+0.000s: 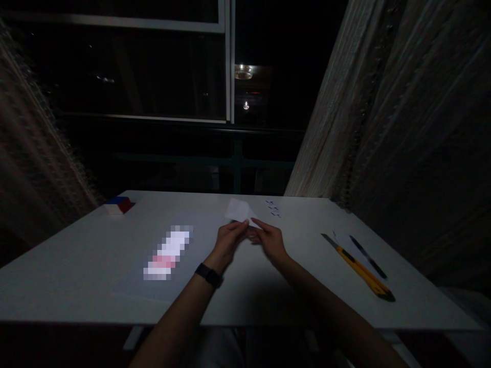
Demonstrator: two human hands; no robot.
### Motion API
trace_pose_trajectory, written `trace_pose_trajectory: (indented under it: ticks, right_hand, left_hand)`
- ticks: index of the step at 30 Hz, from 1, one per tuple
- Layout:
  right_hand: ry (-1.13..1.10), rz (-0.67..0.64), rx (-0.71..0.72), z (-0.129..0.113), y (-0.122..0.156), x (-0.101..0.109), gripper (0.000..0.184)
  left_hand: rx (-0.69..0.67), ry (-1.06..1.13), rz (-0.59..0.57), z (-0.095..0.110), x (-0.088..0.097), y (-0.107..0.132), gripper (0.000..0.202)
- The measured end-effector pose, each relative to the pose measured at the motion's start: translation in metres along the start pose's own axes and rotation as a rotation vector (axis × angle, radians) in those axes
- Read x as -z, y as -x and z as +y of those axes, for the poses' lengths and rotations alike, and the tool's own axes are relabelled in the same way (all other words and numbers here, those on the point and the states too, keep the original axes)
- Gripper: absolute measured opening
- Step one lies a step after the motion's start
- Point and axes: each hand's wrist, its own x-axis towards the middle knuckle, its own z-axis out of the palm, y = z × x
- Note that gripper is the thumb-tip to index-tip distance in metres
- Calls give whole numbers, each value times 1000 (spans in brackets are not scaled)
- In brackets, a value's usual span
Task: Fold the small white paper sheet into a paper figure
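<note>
A small white piece of paper [238, 208], which looks folded, is held up over the middle of the table. My left hand [230, 237] grips its lower edge with the thumb on top; a dark watch [208, 275] is on that wrist. From the other side my right hand [270, 239] pinches the paper's right corner between thumb and fingers. The fingertips of both hands nearly meet beneath the paper, where they are partly hidden. Just beyond the right hand lie several small dark-marked shapes [273, 208] on the table.
On the white table [95, 260], a lit, blurred-out phone-like screen [168, 253] lies to the left. A colour puzzle cube [119, 205] sits at the far left. A yellow utility knife [360, 268], its blade out, and a black pen [368, 257] lie right. Curtains [322, 112] hang on both sides.
</note>
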Motion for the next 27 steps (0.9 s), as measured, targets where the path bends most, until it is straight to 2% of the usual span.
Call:
trace_pose_trajectory:
  ticks: [4, 7, 9, 12, 14, 19, 23, 27]
  right_hand:
    - [211, -50, 99, -1, 9, -7, 42]
    - [237, -138, 149, -9, 11, -3, 50]
    - [209, -150, 148, -16, 8, 4, 56]
    - [239, -137, 196, -24, -1, 18, 58]
    - [242, -175, 218, -25, -5, 25, 49]
    - [297, -227, 123, -16, -9, 29, 35]
    - [272, -118, 99, -6, -12, 26, 34]
    - [202, 0, 95, 3, -14, 23, 35]
  left_hand:
    - [-63, -5, 151, -1, 5, -5, 31]
    - [-95, 14, 210, 0, 7, -7, 30]
    - [-92, 5, 230, 0, 8, -7, 30]
    - [-54, -85, 181, 0, 7, -5, 29]
    - [-30, -185, 109, 0, 5, -3, 30]
    - [-2, -368, -18, -1, 2, 1, 34]
    - [-26, -443, -19, -1, 1, 0, 36]
    - [-77, -487, 35, -3, -1, -3, 37]
